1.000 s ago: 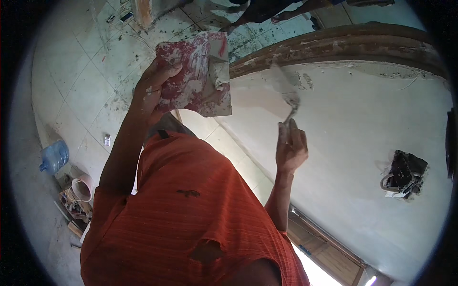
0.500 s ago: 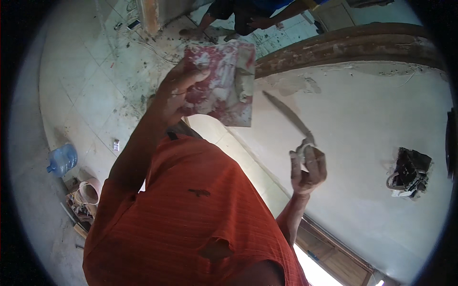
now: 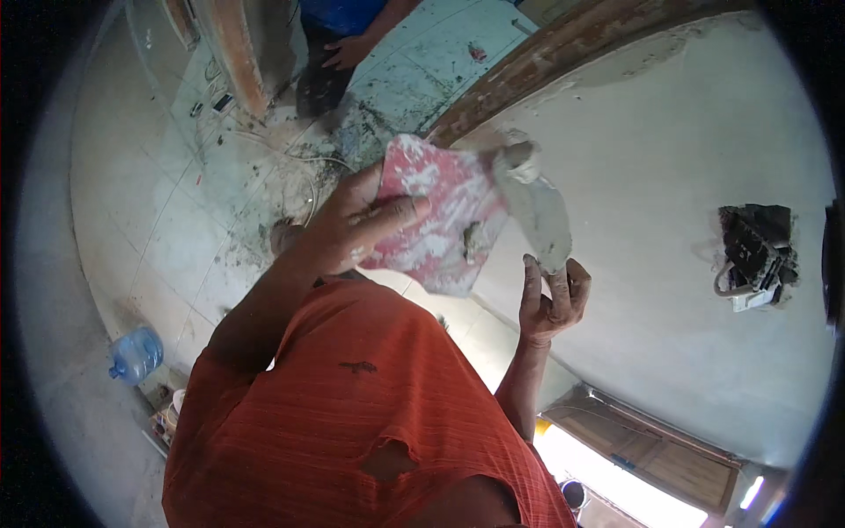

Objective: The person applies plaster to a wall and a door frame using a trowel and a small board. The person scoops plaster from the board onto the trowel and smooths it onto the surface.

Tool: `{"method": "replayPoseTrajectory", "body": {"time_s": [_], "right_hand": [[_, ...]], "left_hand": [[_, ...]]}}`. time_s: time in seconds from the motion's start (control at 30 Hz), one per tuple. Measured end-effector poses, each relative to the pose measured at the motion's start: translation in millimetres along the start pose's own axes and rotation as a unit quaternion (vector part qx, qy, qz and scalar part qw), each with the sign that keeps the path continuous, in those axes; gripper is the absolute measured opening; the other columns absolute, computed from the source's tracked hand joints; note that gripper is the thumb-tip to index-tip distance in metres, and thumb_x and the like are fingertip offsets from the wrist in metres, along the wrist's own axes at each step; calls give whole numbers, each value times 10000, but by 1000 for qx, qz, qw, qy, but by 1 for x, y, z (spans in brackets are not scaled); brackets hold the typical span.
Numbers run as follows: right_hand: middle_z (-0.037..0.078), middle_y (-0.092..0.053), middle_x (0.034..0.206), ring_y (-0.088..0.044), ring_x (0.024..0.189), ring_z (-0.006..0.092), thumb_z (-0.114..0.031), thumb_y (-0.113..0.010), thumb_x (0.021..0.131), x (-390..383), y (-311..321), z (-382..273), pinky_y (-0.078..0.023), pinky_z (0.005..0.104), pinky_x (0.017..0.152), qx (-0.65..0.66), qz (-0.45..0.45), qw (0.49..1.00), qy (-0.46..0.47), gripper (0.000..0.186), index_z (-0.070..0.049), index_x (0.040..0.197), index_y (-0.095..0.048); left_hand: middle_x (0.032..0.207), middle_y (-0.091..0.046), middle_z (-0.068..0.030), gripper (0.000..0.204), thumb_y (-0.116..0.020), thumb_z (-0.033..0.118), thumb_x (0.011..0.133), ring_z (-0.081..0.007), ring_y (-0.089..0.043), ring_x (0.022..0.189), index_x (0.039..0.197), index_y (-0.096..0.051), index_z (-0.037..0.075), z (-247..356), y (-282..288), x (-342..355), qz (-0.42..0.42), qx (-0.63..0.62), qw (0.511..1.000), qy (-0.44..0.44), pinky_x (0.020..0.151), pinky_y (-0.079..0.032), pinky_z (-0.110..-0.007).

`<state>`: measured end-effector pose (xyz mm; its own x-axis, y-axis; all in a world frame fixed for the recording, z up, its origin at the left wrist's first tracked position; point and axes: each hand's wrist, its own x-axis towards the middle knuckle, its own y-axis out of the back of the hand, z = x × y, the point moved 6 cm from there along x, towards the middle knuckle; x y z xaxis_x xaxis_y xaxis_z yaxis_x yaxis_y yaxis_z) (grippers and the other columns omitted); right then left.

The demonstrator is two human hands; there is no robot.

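Left hand (image 3: 356, 224) gripping a red plaster-smeared board (image 3: 440, 216), fingers clenched on its edge. Right hand (image 3: 550, 299) grasping a putty knife (image 3: 532, 202), blade touching the board. Grey plastered wall (image 3: 669, 158) behind; open socket hole (image 3: 753, 255) nearby; blue water jug (image 3: 135, 355) on the floor.

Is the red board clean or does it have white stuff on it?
Dirty: the red board in the left hand is smeared with white plaster patches and one grey blob.
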<state>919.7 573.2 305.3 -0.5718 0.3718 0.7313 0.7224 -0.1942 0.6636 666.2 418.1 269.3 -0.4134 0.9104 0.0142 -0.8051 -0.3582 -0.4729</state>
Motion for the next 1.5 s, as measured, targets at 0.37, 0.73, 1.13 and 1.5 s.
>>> {"method": "replayPoseTrajectory", "body": {"time_s": [0.37, 0.73, 1.13, 1.5], "right_hand": [[108, -667, 935, -658, 750, 175, -61, -862, 790, 23, -9, 16, -517, 302, 566, 80, -55, 985, -143, 353, -3, 1121, -754], [-7, -519, 723, -419, 606, 63, -152, -749, 944, 77, 39, 38, -343, 250, 532, 47, -99, 980, -167, 377, 74, 1241, -689], [51, -654, 761, -562, 687, 85, -258, -736, 967, 27, -23, 64, -474, 263, 621, 126, -249, 910, -307, 367, 52, 1164, -725], [25, -652, 804, -546, 654, 67, -276, -725, 979, 25, -4, 76, -430, 223, 562, 260, -224, 856, -387, 397, 33, 1229, -710]], "left_hand": [[1085, -610, -7, 413, -701, 231, 944, -116, -588, 998, 1314, -586, 87, -56, 9, 3, 120, -164, 974, 104, 873, -513, -316], [998, -605, 11, 389, -733, 288, 897, -106, -596, 916, 1213, -611, 95, -77, 39, 12, 140, -141, 974, 106, 780, -534, -305], [1064, -650, -15, 438, -708, 279, 916, -127, -658, 926, 1289, -586, 87, -64, 29, 12, 192, -166, 963, 95, 769, -577, -304], [1081, -631, -2, 465, -737, 296, 895, -147, -662, 914, 1312, -578, 162, -70, 35, -1, 259, -127, 944, 157, 685, -581, -330]]}}
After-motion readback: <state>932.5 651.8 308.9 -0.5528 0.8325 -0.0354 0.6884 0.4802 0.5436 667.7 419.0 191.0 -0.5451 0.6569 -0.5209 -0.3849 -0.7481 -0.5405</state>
